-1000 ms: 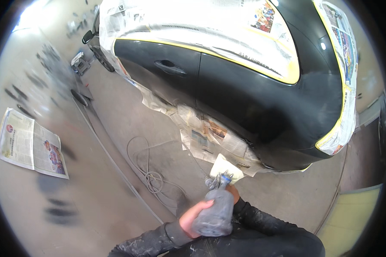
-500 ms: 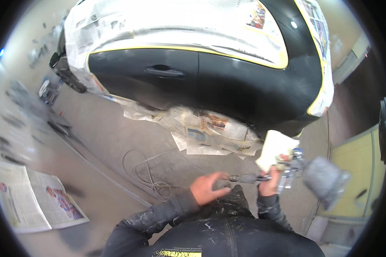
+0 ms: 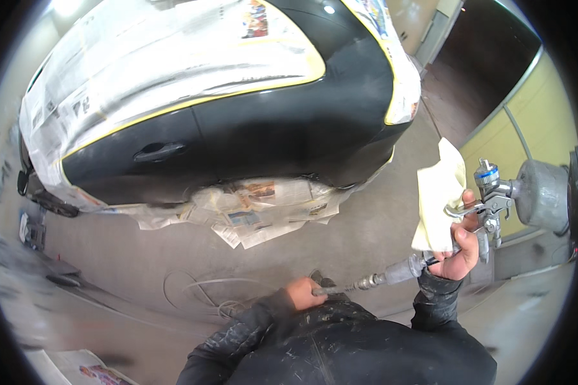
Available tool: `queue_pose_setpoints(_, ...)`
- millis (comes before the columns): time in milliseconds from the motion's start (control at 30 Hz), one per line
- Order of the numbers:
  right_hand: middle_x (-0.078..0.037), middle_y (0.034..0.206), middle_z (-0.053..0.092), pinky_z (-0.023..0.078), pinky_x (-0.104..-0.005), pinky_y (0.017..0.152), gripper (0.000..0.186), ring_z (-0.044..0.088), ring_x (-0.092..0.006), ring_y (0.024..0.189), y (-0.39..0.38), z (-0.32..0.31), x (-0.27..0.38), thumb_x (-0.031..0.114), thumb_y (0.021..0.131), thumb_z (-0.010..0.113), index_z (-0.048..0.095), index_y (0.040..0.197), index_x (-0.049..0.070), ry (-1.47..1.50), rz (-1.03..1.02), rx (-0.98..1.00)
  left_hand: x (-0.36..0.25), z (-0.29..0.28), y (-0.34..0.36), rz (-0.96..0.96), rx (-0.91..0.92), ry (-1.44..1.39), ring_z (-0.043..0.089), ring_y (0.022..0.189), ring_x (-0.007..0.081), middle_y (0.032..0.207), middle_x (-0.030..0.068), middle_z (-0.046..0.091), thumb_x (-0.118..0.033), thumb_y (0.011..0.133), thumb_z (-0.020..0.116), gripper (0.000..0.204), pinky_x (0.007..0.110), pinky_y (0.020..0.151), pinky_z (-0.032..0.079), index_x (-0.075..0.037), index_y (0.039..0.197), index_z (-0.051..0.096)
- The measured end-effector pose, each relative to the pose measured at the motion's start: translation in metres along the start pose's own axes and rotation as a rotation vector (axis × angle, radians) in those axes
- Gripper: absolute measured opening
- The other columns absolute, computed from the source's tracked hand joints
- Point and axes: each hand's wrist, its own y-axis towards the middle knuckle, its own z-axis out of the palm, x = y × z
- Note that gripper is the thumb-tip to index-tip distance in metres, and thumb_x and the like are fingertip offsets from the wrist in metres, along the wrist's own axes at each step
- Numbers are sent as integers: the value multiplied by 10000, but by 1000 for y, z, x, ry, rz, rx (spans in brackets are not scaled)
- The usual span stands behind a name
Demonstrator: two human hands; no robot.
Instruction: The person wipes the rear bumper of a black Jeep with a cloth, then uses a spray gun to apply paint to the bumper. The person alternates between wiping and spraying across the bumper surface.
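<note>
We count one car (image 3: 289, 138), one door handle (image 3: 158, 152) on it; beside the car: one spray gun (image 3: 495, 203), one cloth (image 3: 439, 204), two hands (image 3: 299, 294) (image 3: 462, 256).

In right hand (image 3: 461, 251): gun (image 3: 490, 202), silver, blue-ringed, with grey cup (image 3: 541, 199) attached at right; cloth (image 3: 438, 199), pale yellow, creased, just left of gun. In left hand (image 3: 302, 294): hose (image 3: 332, 290), joined to grey fitting (image 3: 401, 271) below gun. Beyond: car (image 3: 270, 141), black, masked with paper (image 3: 160, 58) and yellow tape (image 3: 315, 74). On floor (image 3: 353, 256): coil (image 3: 199, 290), pale, loose. Far right: panel (image 3: 546, 102), yellow.
</note>
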Motion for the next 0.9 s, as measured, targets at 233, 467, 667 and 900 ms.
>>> queue_pose_setpoints(233,-261,1042,704,569,-370,608,552,701,-288,746,10,-54,35,67,751,649,490,1273,-15,6,87,-46,-19,63,104,-44,594,-43,650,948,267,1002,169,693,-304,826,801,366,386,836,501,-6,1006,689)
queue_pose_setpoints(467,-116,1052,700,536,-308,740,533,677,-207,867,-32,-125,24,168,760,729,601,1244,-16,-223,404,-235,-73,39,134,220,473,-919,348,1494,309,1585,137,394,-352,889,763,928,398,1237,231,-29,1601,261)
queue_pose_setpoints(667,-87,1122,665,491,-273,824,524,628,-154,974,-58,-170,-4,213,798,728,610,1261,-3,-287,514,-246,-148,18,142,206,230,-1264,458,1410,258,1537,157,475,-279,977,703,731,418,1186,337,22,1546,357)
queue_pose_setpoints(900,-22,1048,633,442,-231,586,432,546,-81,701,-58,-205,-4,191,916,627,611,1317,31,-325,713,-183,-188,53,177,-96,-267,-1019,648,1058,119,1187,59,718,-257,1046,647,370,296,941,506,29,1281,650)
